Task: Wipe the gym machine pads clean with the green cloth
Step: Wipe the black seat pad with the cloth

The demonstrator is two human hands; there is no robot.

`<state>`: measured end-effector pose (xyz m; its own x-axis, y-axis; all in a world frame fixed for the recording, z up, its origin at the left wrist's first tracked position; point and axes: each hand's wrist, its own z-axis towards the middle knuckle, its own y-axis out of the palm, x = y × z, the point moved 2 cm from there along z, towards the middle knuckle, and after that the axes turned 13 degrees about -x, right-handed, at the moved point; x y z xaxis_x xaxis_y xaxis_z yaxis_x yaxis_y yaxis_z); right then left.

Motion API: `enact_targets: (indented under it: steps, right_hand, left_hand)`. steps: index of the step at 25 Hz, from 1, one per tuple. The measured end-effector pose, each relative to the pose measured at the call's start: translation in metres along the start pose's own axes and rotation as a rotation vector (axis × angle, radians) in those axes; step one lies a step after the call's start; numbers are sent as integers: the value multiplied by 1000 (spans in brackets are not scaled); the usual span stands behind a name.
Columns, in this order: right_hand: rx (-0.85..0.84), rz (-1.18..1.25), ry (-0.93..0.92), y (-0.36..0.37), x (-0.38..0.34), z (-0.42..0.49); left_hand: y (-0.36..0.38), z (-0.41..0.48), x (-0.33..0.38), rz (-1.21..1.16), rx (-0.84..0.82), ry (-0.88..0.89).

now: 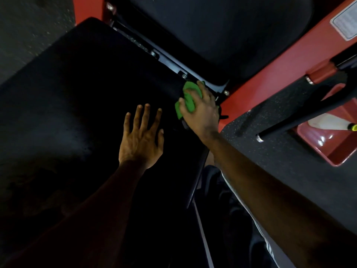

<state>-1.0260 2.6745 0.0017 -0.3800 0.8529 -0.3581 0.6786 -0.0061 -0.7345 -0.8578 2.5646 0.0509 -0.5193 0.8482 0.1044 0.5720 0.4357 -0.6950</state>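
Note:
A large black pad (81, 97) of the gym machine fills the left and middle of the head view. A second black pad (222, 29) stands behind it at the top. My right hand (202, 111) grips the bunched green cloth (188, 98) and presses it on the far right corner of the large pad, close to the metal hinge. My left hand (142, 140) lies flat on the large pad with its fingers straight and spread, a short way left of the cloth.
The red machine frame (280, 60) runs diagonally on the right, with a black bar (301, 117) and a red tray (332, 136) over speckled dark floor (280, 151). Bolts and a black bracket (173, 64) sit between the two pads. My dark trouser leg (222, 200) shows below.

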Motion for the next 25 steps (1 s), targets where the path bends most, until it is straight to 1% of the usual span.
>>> enact_targets:
  steps: [1,3,4,5,6,9,11,14,16,17,19,20,21,22,23,25]
  right_hand:
    - [10,12,45,-1,11,-3]
    - [46,89,198,-5,18,6]
    - [57,106,253,-4,13,14]
    - [61,108,266,-1,3,22]
    - [59,108,237,2,-10,28]
    - [29,74,62,11,-47,44]
    - [-10,32,-21,8,-46,46]
    - [-26,61,-16,0,-22,27]
    - [-14,76,10,4,-13,-8]
    - [-7,52,-20,8,-13,-27]
    - [-26,-14,-188,13,-12,-53]
    - [-47,-42,-286,12,-8,-52]
    - [-55,-65,-341,9,-4,-43]
    - [-42,-76,-325,7,-1,-28]
    - [-15,-64,-241,4,-2,-13]
    - [10,47,28,0,-10,13]
  left_hand:
    - [0,0,0,3,-3,3]
    - [0,0,1,5,-4,7]
    - [0,0,1,4,0,9]
    - [-1,0,0,1,3,7]
    - [-1,-1,0,0,3,6]
    - [-2,-1,1,-3,-4,4]
    - [-2,0,2,-1,-3,6]
    - [-1,1,1,1,15,8]
    - [0,0,0,9,25,13]
    - [-1,0,0,9,28,18]
    - [-7,0,-1,-46,29,32]
    - [-12,0,-5,-85,36,38]
    - [-17,0,-10,-111,51,43]
    - [-22,1,-18,-115,73,50]
    - [-27,3,-29,-102,93,58]
    - [-38,5,-58,-37,113,48]
